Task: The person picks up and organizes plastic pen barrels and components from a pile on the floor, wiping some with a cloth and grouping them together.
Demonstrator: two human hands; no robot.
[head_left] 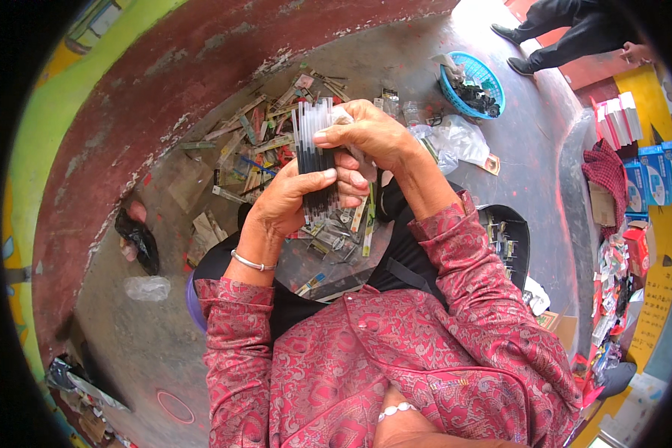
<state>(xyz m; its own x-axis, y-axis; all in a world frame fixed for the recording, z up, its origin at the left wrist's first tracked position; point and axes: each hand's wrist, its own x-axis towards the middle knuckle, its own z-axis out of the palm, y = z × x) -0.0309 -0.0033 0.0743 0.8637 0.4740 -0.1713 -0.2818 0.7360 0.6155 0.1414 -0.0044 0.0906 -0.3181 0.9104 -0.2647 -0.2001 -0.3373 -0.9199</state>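
Gripping a bundle of dark pen refills (315,160), your left hand (291,201) clenches its lower half while your right hand (366,134) pinches the upper part. Below your grasp, scattered packaging strips (254,149) litter the floor (500,149), a blue basket (472,84) well apart.

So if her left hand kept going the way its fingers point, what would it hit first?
The left hand points toward the right hand, and the bundle of thin dark refills it already grips lies between them. Beyond that, depth is unclear.
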